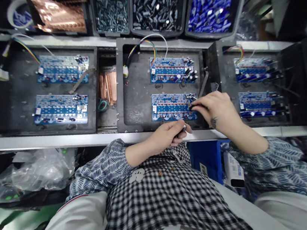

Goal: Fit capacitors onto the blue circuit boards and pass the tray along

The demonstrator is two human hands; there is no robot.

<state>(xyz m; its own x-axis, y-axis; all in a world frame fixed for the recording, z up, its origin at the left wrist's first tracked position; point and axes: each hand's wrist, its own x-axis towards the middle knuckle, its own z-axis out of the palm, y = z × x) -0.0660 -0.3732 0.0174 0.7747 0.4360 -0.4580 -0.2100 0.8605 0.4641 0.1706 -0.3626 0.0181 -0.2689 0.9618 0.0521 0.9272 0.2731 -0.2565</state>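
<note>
My right hand (215, 108) pinches a small black capacitor (191, 107) at the right end of the lower blue circuit board (166, 107) in the middle black tray. Whether its legs sit in the board is hidden. At the tray's front edge, my left hand (170, 133) is curled closed around a small dark capacitor (184, 128); more may be hidden in the palm. Just behind lies the upper circuit board (166, 70), with several black capacitors and a blue one at its right. White, red and yellow wires run from it to a white connector (125, 72).
Bins of black capacitors (156, 9), blue capacitors (211, 3) and small grey parts (112, 15) stand behind the trays. Copper strips (57, 10) lie at the back left. Trays with boards flank on the left (6, 111) and right (234, 119). A metal rail (60, 139) runs in front.
</note>
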